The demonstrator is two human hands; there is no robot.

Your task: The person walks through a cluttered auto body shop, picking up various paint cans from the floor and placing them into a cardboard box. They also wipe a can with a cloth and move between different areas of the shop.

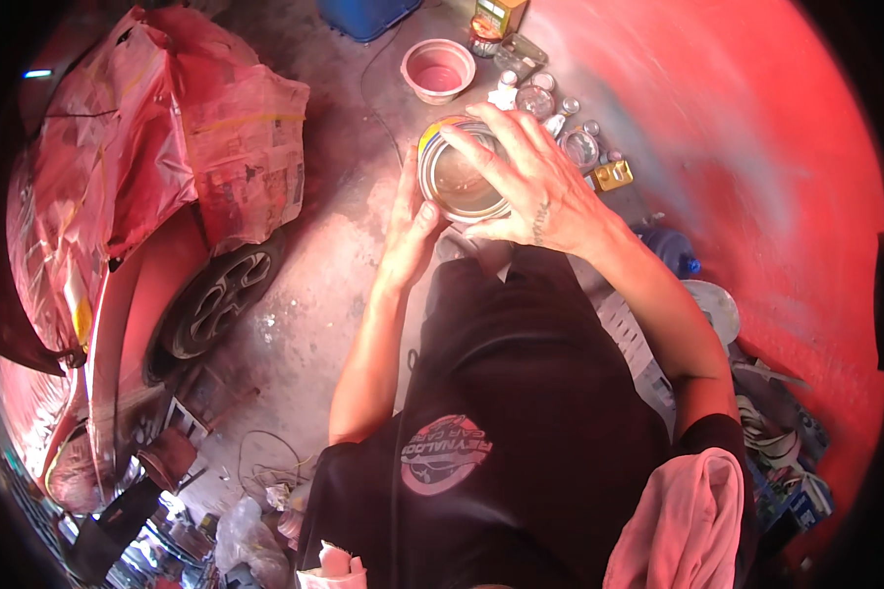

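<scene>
A round metal can (pixel 462 188), like a paint can, is held up in front of my body with its round end facing me. Its side shows a strip of yellow and blue label. My left hand (pixel 409 231) supports the can at its left side, thumb near the lower rim. Across its top and right side spreads my right hand (pixel 545 201), fingers curved over the rim and thumb at the lower edge. Part of the can's round end is hidden behind the right fingers.
Beyond the can stand a pinkish tub (pixel 438 73), a blue container (pixel 368 14) and several jars and bottles (pixel 535 100). At left is a car with a wheel (pixel 221 299) and masking sheets (pixel 236 147). A red wall (pixel 756 167) curves along the right, near a blue jug (pixel 670 251).
</scene>
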